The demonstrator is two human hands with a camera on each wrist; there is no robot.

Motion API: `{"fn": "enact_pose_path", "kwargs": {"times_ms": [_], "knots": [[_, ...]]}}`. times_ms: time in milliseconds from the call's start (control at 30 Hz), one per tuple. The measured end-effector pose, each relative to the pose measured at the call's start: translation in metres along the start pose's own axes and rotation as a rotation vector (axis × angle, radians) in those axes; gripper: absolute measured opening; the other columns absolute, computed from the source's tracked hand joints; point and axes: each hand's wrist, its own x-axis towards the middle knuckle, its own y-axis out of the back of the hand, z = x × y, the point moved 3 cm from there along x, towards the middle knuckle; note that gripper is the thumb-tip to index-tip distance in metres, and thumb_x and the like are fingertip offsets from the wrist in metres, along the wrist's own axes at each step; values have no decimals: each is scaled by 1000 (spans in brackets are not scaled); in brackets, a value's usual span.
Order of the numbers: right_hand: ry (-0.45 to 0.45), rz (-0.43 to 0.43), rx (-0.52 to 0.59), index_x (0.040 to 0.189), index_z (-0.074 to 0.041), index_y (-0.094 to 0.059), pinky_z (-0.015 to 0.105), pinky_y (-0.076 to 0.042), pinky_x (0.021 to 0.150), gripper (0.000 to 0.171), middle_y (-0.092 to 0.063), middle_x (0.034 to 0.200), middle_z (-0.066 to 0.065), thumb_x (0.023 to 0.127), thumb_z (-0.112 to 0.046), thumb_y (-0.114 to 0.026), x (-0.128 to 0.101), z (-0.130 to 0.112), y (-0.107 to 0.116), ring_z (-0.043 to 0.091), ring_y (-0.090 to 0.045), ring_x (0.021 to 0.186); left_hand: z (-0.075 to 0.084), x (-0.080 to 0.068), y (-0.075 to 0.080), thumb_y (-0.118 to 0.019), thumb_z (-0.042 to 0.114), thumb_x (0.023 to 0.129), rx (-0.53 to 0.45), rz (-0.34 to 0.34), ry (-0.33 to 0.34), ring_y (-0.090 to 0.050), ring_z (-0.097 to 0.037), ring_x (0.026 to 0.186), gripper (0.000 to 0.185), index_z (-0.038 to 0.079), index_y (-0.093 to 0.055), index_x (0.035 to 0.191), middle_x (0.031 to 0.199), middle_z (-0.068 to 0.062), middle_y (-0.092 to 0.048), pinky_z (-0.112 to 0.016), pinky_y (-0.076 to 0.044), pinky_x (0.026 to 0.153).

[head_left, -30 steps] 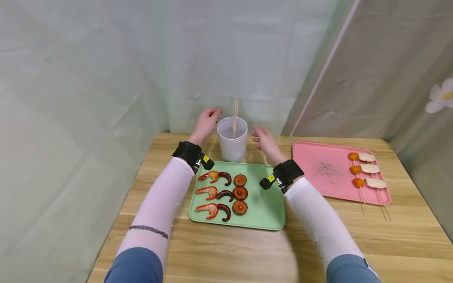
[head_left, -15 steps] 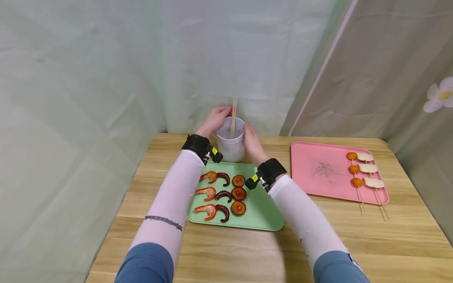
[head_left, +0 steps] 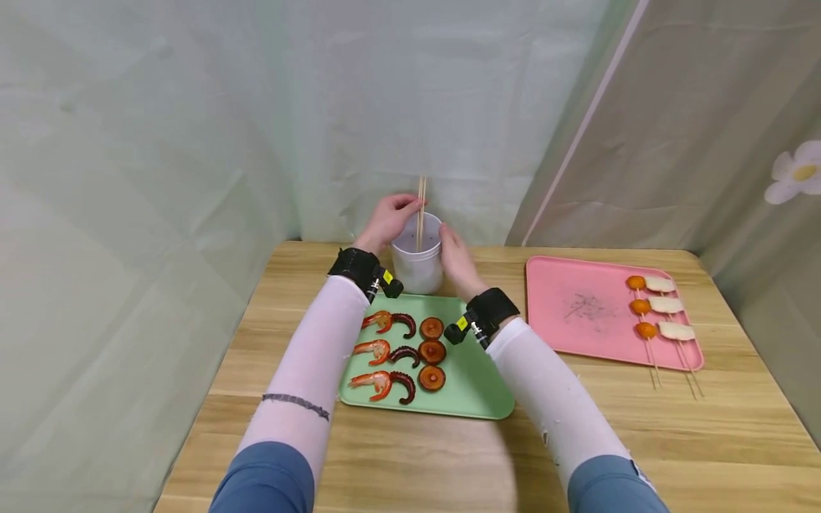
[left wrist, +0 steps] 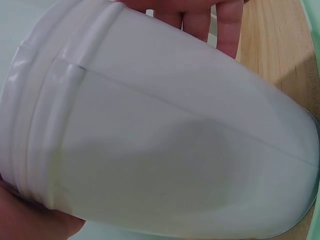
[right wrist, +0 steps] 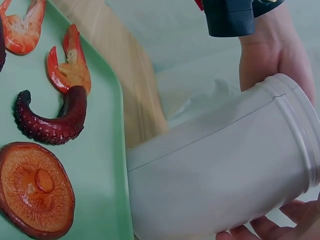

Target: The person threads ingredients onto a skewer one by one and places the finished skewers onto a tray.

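Note:
A white plastic cup (head_left: 417, 269) stands at the back of the wooden table (head_left: 410, 456) with thin bamboo skewers (head_left: 421, 191) upright in it. My left hand (head_left: 390, 217) lies against the cup's left rim, and its fingertips pinch the skewers just above the rim. My right hand (head_left: 454, 256) curls round the cup's right side. In the left wrist view the cup (left wrist: 165, 150) fills the frame, with the right hand's fingers (left wrist: 200, 15) on its far side. The right wrist view shows the cup (right wrist: 220, 175) with the left hand (right wrist: 270, 60) behind it.
Just in front of the cup, a green tray (head_left: 477, 385) carries three shrimps (head_left: 378, 320), three octopus tentacles (head_left: 405, 322) and three mushroom caps (head_left: 432, 328). At the right, a pink tray (head_left: 590, 335) holds three loaded skewers (head_left: 661, 306). Curtains close off the back and the sides.
Both hands came in from beside the cup and closed on it. The left hand's fingers then moved over the rim to the skewers. The cup shifted slightly left.

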Motion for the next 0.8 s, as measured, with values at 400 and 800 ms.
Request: {"fn": "enact_pose_path", "kwargs": {"times_ms": [400,800], "knots": [[-5,-20,17,166,-5,-33,48,-24,128,67,-35,170,17,116,-49,-31,1,0,3,33,-31,158,-2,-5,10,-76,26,102,-23,123,29,-63,-23,119,33,2,-78,126,126,-13,-74,-35,-47,100],[-13,-65,50,164,-5,-38,50,-36,121,66,-43,165,18,116,-49,-32,-3,-3,7,33,-42,148,-8,-13,37,-69,19,107,-248,301,-94,-58,-11,83,28,-6,-72,119,95,-5,-66,-23,-45,77]]}}
